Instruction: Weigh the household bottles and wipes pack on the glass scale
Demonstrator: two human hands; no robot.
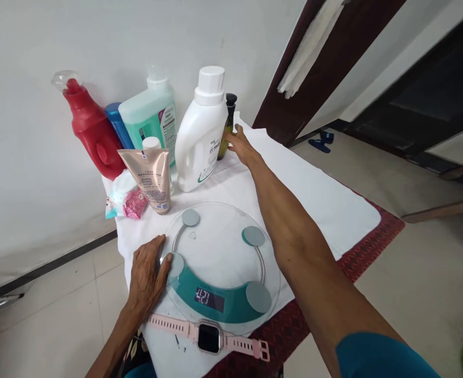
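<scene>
A round glass bathroom scale (211, 247) with a teal band and a lit digital display lies on a white cloth. Along its left edge rests my left hand (147, 273), fingers stretched out and the thumb touching a grey pad. My right hand (242, 146) reaches across to a slim dark-capped bottle with yellow-green contents (229, 118). Its thumb lies against the front of this bottle, with the fingers bent around the far side and partly hidden. Just left of that hand stands a white detergent bottle (200, 136), upright. In front of the scale lies a pink-strapped smartwatch (208, 337).
By the wall stand a red bottle (92, 126), a blue bottle (120, 126) and a pale green jug (148, 115). A bronze tube (153, 181) and a small pink-and-white packet (127, 197) are nearer. White cloth (314, 189) covers the table over a red patterned cloth (357, 265).
</scene>
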